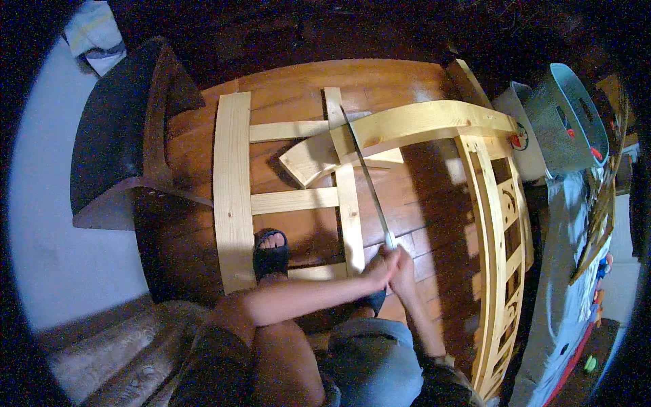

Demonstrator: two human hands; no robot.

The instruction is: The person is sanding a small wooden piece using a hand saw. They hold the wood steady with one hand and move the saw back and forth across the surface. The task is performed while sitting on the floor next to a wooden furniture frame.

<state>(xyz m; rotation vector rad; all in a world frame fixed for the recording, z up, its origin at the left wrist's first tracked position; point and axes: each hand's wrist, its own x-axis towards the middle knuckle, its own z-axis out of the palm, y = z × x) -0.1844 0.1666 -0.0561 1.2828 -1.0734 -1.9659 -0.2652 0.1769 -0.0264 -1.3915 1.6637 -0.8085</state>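
My left hand [381, 270] and my right hand [403, 270] are together in front of me, both closed around the near end of a long, thin metal strip [369, 178]. It slants away from me to the far left, and its exact kind is hard to make out. The strip passes over a thick curved wooden board [413, 122], whose free end lies above a pale wooden frame [234, 176]. That frame rests on the floor and has crosspieces [295, 200] joining a wide board to a narrower rail [348, 203]. My sandalled left foot [272, 247] is between its pieces.
At the right a slatted wooden panel [483, 237] adjoins the curved board. Beyond it are a teal plastic basket [569, 122] and a cloth-covered surface [559, 230]. A dark chair-like piece [115, 136] stands at the left. Wooden flooring [427, 210] lies underneath.
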